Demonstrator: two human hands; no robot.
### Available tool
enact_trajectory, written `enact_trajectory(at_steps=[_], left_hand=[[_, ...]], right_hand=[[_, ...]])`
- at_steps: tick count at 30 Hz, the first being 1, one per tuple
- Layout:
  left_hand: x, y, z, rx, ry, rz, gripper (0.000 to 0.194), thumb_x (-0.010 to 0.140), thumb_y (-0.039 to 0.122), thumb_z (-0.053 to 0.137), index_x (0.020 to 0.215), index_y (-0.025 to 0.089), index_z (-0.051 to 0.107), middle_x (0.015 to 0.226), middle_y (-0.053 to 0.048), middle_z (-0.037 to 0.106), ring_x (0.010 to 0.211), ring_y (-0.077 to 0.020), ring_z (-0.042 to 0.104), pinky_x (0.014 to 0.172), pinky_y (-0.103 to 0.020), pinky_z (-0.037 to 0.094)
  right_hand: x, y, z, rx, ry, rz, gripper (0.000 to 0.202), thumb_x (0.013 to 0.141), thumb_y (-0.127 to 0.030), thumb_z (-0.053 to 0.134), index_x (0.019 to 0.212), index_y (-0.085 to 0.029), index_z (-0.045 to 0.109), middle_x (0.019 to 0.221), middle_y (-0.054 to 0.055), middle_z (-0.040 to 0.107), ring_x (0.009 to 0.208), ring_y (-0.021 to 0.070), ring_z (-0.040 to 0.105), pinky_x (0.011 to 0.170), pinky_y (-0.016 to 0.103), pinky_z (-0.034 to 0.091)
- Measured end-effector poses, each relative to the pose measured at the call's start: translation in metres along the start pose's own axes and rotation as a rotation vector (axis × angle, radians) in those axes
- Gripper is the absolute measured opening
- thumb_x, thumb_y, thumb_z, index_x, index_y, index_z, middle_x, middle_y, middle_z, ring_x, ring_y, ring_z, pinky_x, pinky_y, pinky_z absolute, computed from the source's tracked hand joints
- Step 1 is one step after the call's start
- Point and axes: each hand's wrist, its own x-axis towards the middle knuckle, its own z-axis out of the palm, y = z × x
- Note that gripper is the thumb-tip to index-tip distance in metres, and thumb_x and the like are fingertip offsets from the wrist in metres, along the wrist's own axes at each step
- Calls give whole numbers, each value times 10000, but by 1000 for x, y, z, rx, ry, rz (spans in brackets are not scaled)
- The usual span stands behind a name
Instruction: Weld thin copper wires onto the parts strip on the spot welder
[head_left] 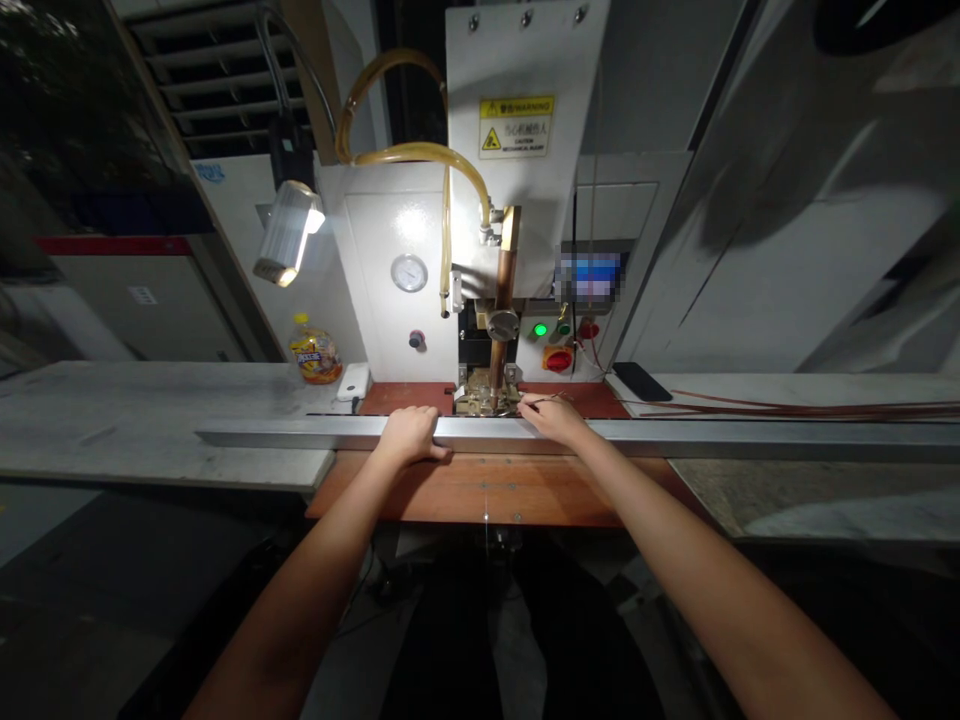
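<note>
A long grey metal bar (495,430) lies across the front of a white machine, under its upright copper-coloured rod (498,370). My left hand (409,436) grips the bar left of the rod, fingers over the far side and thumb on the near side. Just right of the rod's lower tip, my right hand (553,416) is closed in a pinch at the bar's far edge. A thin dark reddish strand shows at its fingertips; its ends are hard to make out. The metal fixture (472,393) around the rod's tip is close to both hands.
Thin reddish-brown strips (795,408) lie along the right table beside a black phone (642,382). A bottle (315,352) and a small white device (354,382) stand at left. A lit lamp (291,232) hangs above them. Control knobs (557,358) sit on the machine's front.
</note>
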Motion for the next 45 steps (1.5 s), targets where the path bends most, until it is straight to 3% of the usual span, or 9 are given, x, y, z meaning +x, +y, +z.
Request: enact_trajectory(at_steps=[6, 12, 19, 23, 30, 35, 45], left_hand=[[-2, -1, -1, -36, -17, -3, 545, 645, 604, 669, 1002, 202, 579, 1054, -129, 665, 993, -318, 607, 831, -396, 431], [-4, -3, -6, -94, -1, 37, 704, 629, 585, 699, 1209, 226, 523, 1222, -115, 612, 1124, -313, 537, 920, -391, 390], [-7, -6, -14, -160, 7, 84, 764, 634, 591, 706, 1274, 231, 496, 1285, -108, 571, 1178, -306, 492, 969, -397, 370], [-9, -9, -17, -179, 4, 89, 745, 634, 534, 727, 1272, 226, 497, 1266, -101, 576, 1169, -293, 497, 979, -377, 372], [-15, -29, -13, -121, 4, -6, 753, 620, 577, 713, 1255, 229, 506, 1259, -109, 573, 1152, -301, 500, 952, -380, 376], [-16, -40, -12, -99, -13, 1, 724, 626, 619, 678, 1212, 219, 532, 1219, -104, 596, 1115, -292, 524, 917, -364, 389], [-16, -36, -12, -14, -49, 18, 563, 690, 651, 589, 1049, 217, 588, 1136, -111, 647, 1069, -298, 568, 885, -373, 404]], right_hand=[[-3, -5, -2, -55, -6, 21, 342, 934, -409, 346, 962, -285, 663, 1029, 14, 722, 924, 185, 640, 736, 243, 394], [-5, -7, -4, -83, 10, 19, 356, 944, -401, 331, 976, -280, 665, 1027, 17, 723, 921, 185, 641, 739, 246, 396], [-6, -9, -5, -99, 5, 26, 354, 946, -397, 326, 968, -277, 658, 1021, 20, 724, 918, 185, 642, 728, 249, 394], [-7, -11, -6, -134, 7, 32, 364, 949, -396, 316, 969, -266, 655, 988, 34, 730, 903, 190, 650, 728, 255, 396], [-7, -11, -6, -127, -4, 40, 356, 948, -402, 324, 981, -276, 655, 1019, 27, 727, 911, 191, 650, 737, 256, 401], [-7, -12, -6, -120, -8, 44, 355, 945, -407, 326, 993, -278, 653, 1021, 23, 726, 904, 187, 647, 739, 255, 400], [-7, -11, -5, -128, -3, 47, 375, 944, -404, 321, 1005, -272, 667, 1022, 33, 725, 912, 201, 642, 740, 262, 399]])
